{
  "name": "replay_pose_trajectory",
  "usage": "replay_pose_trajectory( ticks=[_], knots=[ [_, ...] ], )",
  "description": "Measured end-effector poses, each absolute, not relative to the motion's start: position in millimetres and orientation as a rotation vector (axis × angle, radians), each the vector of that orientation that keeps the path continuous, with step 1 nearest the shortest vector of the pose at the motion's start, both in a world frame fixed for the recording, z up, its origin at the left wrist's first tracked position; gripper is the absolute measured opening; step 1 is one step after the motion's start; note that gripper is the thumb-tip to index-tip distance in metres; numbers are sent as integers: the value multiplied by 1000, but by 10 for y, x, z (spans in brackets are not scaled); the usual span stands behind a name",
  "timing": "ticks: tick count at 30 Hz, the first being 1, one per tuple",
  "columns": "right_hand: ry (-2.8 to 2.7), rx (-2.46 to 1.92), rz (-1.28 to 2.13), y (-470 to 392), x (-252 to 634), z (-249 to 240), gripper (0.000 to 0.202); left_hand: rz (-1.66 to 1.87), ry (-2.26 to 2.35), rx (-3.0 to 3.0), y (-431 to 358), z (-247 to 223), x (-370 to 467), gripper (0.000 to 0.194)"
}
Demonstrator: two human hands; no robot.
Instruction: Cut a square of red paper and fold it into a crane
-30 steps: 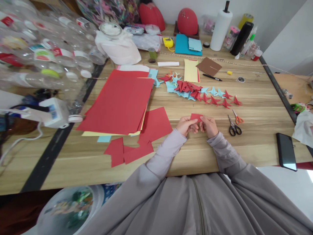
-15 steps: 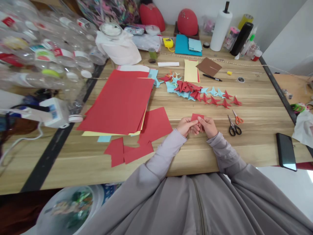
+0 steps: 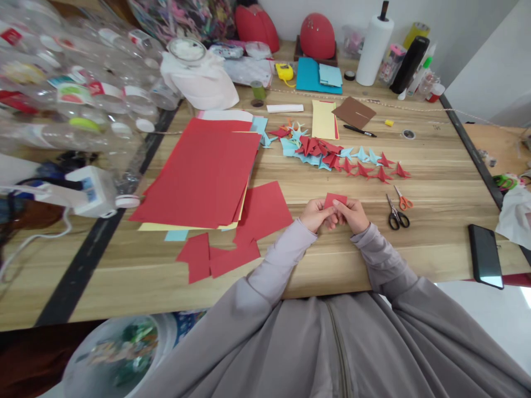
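A: Item one, and its place?
B: Small red paper (image 3: pixel 335 199), one piece, right of the frame's centre, over the counter (image 3: pixel 332 271). Folded or single layer: cannot tell.

A: Holders?
B: Left grip (image 3: pixel 314 214), closed, pinching the paper's lower left side. Right grip (image 3: pixel 352 215), closed on the same piece, thumb at its lower edge. Remaining fingers partly hidden.

A: Possible faults, with causes?
B: First: skewed edges, likely if one thumb slides or presses harder than the other. Second: stray crease or bent corner, from too tight a pinch on so small a piece. Third: a drop, should both thumbs lift together.

A: Hazards nearby?
B: Left sleeve (image 3: pixel 286 243), lower centre, near the red offcuts (image 3: pixel 199 260) and larger red sheet (image 3: pixel 269 210); a sideways sweep could drag or crumple them. Black-handled scissors (image 3: pixel 394 214) and orange-handled scissors (image 3: pixel 402 201), right of the hands, apart from them; a wide swing could knock either. Folded paper cranes (image 3: pixel 318 148), red and light blue, above centre; a careless forward reach could crush their points.

A: Likeliest, in your judgement?
B: Skewed edges; the thumbs cover part of the lower edge, so sighting suffers.
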State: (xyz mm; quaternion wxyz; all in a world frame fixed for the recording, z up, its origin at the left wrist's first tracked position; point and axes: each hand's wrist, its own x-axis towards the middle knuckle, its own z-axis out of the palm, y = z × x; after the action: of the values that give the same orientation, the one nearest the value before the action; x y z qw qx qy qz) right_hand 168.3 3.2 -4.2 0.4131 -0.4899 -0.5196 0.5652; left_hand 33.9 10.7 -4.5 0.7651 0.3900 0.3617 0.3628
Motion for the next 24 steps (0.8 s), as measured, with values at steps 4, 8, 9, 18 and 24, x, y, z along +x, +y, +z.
replay_pose_trajectory(
  ticks=[4,8,9,18,24],
  knots=[
    [-1341,-1216,1391,26,1674,-20,50,788,837,881,102,-37,330,39],
    [-1330,-1223,1358,29,1669,-34,49,797,870,904,90,-29,331,44],
    [-1326,-1222,1346,30,1668,-41,49,810,881,908,88,-31,334,45],
    [-1355,-1212,1157,32,1653,-53,46,977,1090,846,106,-70,395,54],
    [-1203,-1311,1232,43,1636,-62,53,1074,1111,806,122,-20,380,46]
  ],
)
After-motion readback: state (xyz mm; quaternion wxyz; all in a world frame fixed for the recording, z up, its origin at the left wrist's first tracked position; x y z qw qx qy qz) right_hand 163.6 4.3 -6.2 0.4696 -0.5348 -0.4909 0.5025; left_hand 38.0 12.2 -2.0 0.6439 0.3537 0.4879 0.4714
